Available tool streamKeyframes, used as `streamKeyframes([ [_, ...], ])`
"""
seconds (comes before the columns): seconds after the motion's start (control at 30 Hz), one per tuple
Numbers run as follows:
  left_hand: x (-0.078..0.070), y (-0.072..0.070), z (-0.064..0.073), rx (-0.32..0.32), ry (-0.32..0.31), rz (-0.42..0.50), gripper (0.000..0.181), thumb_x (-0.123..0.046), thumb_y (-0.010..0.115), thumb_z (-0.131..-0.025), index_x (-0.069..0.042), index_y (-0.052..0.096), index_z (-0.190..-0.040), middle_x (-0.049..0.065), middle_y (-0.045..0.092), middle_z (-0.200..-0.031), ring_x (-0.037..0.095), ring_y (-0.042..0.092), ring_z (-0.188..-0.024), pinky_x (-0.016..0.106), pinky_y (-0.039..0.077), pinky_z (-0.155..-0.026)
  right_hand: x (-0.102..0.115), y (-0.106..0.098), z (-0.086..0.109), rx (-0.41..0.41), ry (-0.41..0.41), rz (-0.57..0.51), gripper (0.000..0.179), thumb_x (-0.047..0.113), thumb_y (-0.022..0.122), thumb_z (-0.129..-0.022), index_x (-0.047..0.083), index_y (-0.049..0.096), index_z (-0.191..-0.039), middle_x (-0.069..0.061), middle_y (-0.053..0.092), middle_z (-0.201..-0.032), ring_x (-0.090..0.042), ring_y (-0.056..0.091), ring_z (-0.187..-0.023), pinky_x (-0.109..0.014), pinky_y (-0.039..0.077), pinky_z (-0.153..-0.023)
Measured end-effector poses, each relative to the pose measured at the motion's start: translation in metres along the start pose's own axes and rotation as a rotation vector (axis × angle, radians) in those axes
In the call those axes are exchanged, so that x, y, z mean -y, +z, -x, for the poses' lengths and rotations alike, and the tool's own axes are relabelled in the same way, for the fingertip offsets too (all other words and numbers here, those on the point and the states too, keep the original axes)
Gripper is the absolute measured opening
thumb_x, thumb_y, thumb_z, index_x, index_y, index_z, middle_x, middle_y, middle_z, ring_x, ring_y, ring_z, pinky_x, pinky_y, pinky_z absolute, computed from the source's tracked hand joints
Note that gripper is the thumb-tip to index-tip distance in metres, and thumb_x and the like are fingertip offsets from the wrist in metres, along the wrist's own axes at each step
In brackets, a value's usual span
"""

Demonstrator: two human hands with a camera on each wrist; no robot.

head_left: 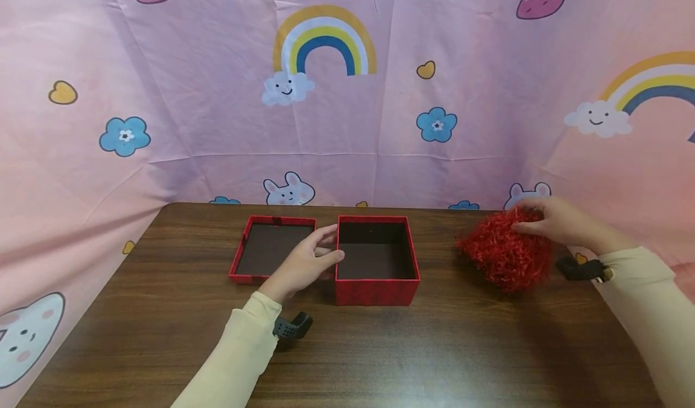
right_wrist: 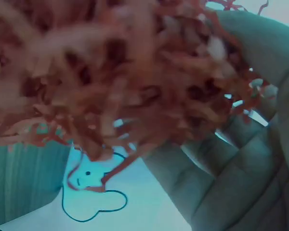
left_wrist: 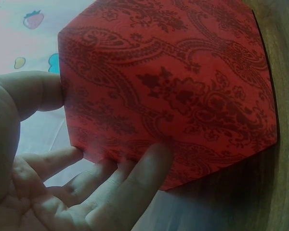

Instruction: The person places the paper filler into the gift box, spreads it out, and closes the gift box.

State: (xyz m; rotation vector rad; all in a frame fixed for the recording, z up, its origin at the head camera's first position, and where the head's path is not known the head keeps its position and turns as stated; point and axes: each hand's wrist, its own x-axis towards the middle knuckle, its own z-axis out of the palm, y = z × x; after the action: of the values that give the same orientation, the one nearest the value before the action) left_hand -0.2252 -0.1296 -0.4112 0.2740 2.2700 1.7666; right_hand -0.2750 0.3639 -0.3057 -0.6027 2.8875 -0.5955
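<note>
Shreds (right_wrist: 106, 82), perhaps paper, in right hand (head_left: 561, 222)

Box (head_left: 377, 293): red outside with a darker red paisley-and-floral print, dark brown inside; lid (head_left: 255, 279) red-walled, likewise dark within. Shredded strands (head_left: 502, 254) red; worktop (head_left: 163, 329) brown with darker wood grain. Cloth (head_left: 217, 94) pink to lilac, printed with striped rainbows (head_left: 326, 29), blue flowers (head_left: 437, 124), yellow hearts (head_left: 426, 70); sleeves (head_left: 233, 353) cream.

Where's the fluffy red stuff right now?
In the head view, the clump of red shreds is toward the right side of the table, gripped by the right hand and to the right of the open red box.
</note>
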Motion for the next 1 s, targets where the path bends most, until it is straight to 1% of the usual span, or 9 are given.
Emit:
streamKeyframes([
  [0.17, 0.000, 0.000, 0.000, 0.005, 0.006, -0.004, 0.071, -0.024, 0.071, -0.099, -0.017, 0.036, -0.160, 0.019, 0.045, -0.157, 0.035, 0.057, -0.131, 0.051, 0.060, -0.091, 0.006, -0.007, -0.002, -0.004, -0.024, 0.031, 0.026, 0.020, 0.075, -0.096, 0.007, 0.069, -0.119, -0.006, 0.071, -0.102, -0.019, 0.066, -0.091, -0.028, 0.057, -0.069],
  [0.33, 0.001, 0.000, 0.000, 0.009, 0.008, -0.003, 0.072, -0.024, 0.071, -0.099, -0.017, 0.035, -0.161, 0.019, 0.045, -0.157, 0.035, 0.057, -0.131, 0.050, 0.061, -0.090, 0.011, -0.012, -0.004, -0.003, -0.009, 0.065, 0.026, 0.020, 0.075, -0.096, 0.005, 0.070, -0.117, -0.007, 0.072, -0.101, -0.020, 0.067, -0.090, -0.030, 0.058, -0.070],
  [0.53, 0.000, 0.000, 0.000, 0.006, 0.005, -0.001, 0.071, -0.024, 0.071, -0.099, -0.017, 0.036, -0.160, 0.018, 0.046, -0.156, 0.035, 0.057, -0.131, 0.050, 0.060, -0.091, 0.013, -0.018, -0.005, -0.025, -0.011, 0.117, 0.025, 0.021, 0.075, -0.096, 0.005, 0.069, -0.113, -0.007, 0.070, -0.100, -0.022, 0.064, -0.091, -0.037, 0.056, -0.072],
  [0.73, 0.002, 0.000, -0.002, 0.002, 0.001, -0.007, 0.071, -0.025, 0.071, -0.098, -0.018, 0.037, -0.160, 0.018, 0.046, -0.156, 0.035, 0.057, -0.131, 0.050, 0.060, -0.092, 0.019, -0.026, -0.008, -0.038, -0.024, 0.142, 0.027, 0.023, 0.075, -0.096, 0.007, 0.070, -0.117, -0.005, 0.072, -0.101, -0.022, 0.067, -0.094, -0.038, 0.056, -0.075],
  [0.87, 0.002, -0.001, -0.001, -0.004, 0.011, -0.044, 0.071, -0.028, 0.072, -0.098, -0.019, 0.037, -0.160, 0.016, 0.047, -0.156, 0.033, 0.056, -0.132, 0.052, 0.056, -0.099, 0.026, -0.031, -0.010, -0.038, -0.036, 0.141, 0.029, 0.023, 0.074, -0.097, 0.005, 0.070, -0.120, -0.007, 0.071, -0.104, -0.025, 0.067, -0.096, -0.039, 0.056, -0.074],
  [1.0, 0.000, -0.002, 0.000, -0.007, 0.023, -0.069, 0.071, -0.029, 0.071, -0.099, -0.019, 0.036, -0.161, 0.015, 0.047, -0.157, 0.032, 0.055, -0.133, 0.054, 0.052, -0.104, 0.036, -0.035, -0.012, -0.058, -0.054, 0.148, 0.029, 0.019, 0.075, -0.096, 0.004, 0.069, -0.121, -0.009, 0.070, -0.105, -0.026, 0.066, -0.097, -0.039, 0.056, -0.075],
])
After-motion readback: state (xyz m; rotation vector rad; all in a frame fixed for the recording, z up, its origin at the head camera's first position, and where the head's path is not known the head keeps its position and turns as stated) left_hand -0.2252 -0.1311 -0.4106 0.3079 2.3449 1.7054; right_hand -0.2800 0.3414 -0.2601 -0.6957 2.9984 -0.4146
